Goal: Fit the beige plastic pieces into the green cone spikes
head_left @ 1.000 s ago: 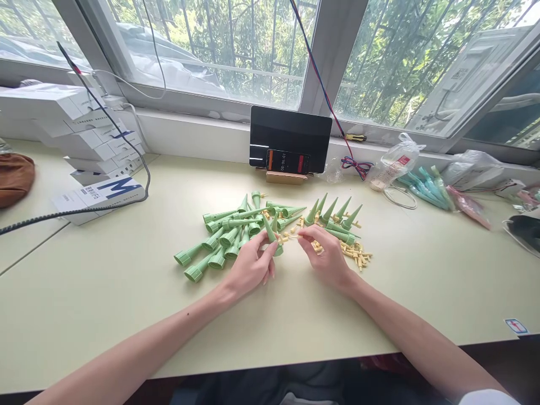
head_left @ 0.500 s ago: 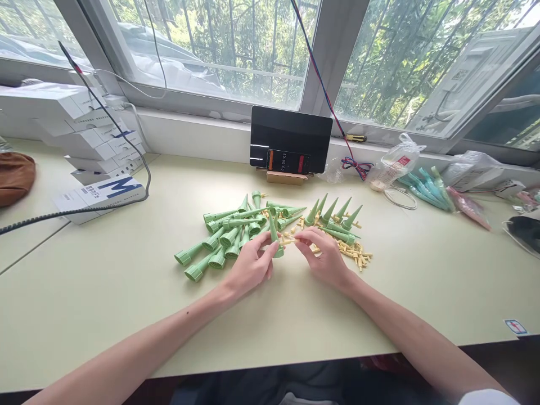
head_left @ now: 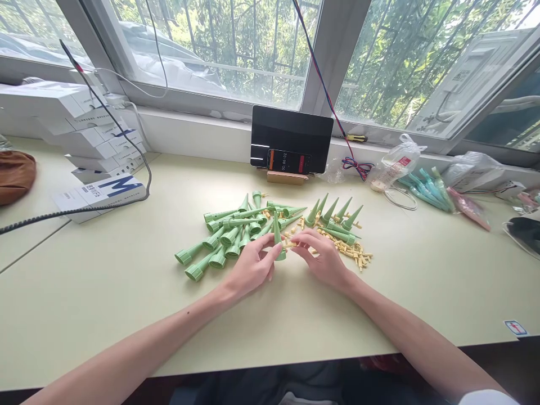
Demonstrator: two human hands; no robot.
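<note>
Head view: taking the green cone I hold as the centre of the dial, with twelve straight ahead of me, I find a stack of white boxes out at ten o'clock, a black cable crossing the lowest one. Nearer, from eight round to eleven, a heap of loose green cones lies on the table, several with their wide mouths towards me. My left hand, at eight, pinches the green cone near its base between thumb and fingers, its tip pointing up; whether the base touches the table I cannot tell. Against the cone's three o'clock side sits a small yellow piece; how far in it reaches is too small to see. At twelve, a phone leans before a dark screen. My right hand, at four, grips the yellow piece's outer end between thumb and fingertips. Beyond it at two stand upright cones, and between three and four lie scattered yellow pieces. Farther out at two is a clear plastic bag.
</note>
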